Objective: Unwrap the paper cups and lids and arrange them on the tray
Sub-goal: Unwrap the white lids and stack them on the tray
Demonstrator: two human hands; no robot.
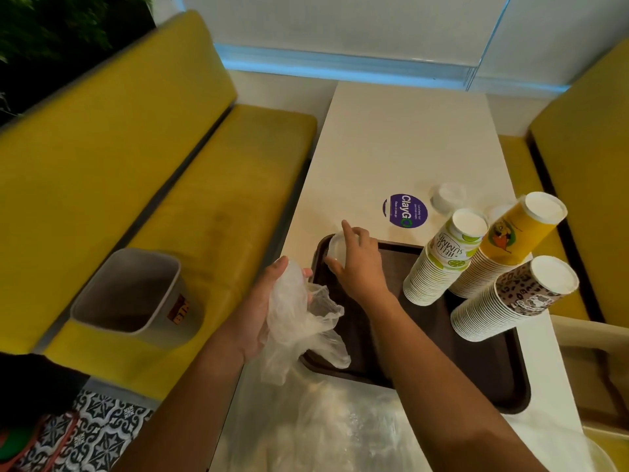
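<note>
A dark brown tray (490,373) lies on the white table. Three stacks of paper cups stand upside down on its right side: a lime-print stack (442,257), a yellow stack (503,243) and a leopard-print stack (510,298). My right hand (357,264) grips a stack of clear lids (337,248) at the tray's far left corner, index finger raised. My left hand (269,308) holds a crumpled clear plastic wrapper (303,321) over the tray's left edge.
More clear lids (447,197) sit on the table beyond the cups, beside a purple sticker (405,210). A grey bin (132,294) stands on the yellow bench at left. Clear plastic packaging (323,427) lies on the near table. Another yellow bench is at right.
</note>
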